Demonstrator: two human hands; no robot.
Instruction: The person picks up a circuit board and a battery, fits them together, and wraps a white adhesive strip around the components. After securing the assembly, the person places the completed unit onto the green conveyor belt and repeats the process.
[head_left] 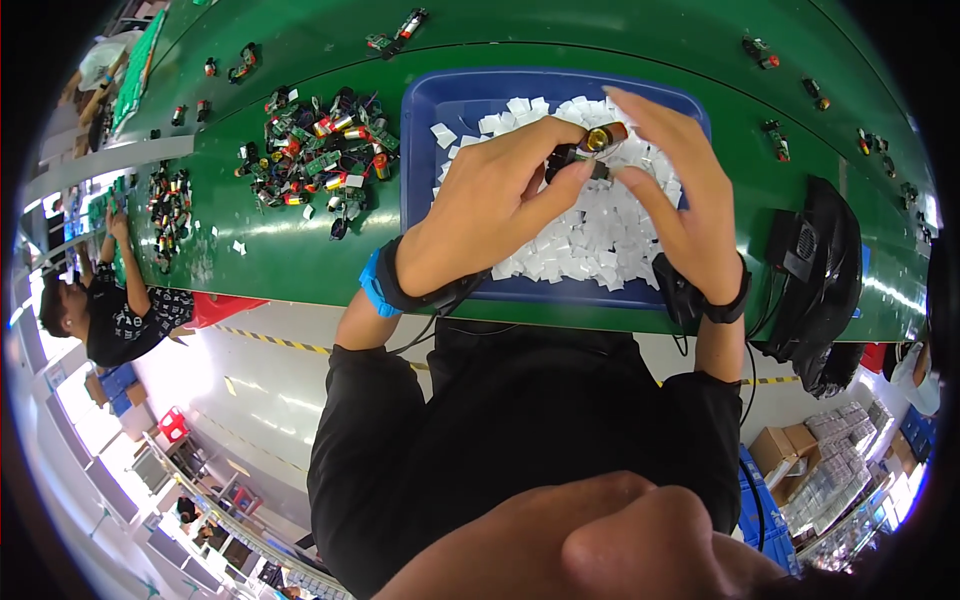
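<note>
My left hand (490, 195) pinches a small electronic assembly (604, 138) between thumb and fingers; a cylindrical cell with a brassy end and dark parts show on it. My right hand (690, 190) is close on the other side, index finger and thumb spread apart around the assembly. Its thumb tip is near the dark lower part; whether it touches cannot be made out. Both hands are above a blue tray (416, 190) filled with small white square pieces (570, 255). Bands with black devices and cables are on both wrists.
Left of the tray lies a heap of similar assemblies (320, 150) on the green table (310, 265). More are scattered along the far side and right. A black bag (835, 270) and a black box (795, 245) stand at the right. Another person (125, 310) works at the far left.
</note>
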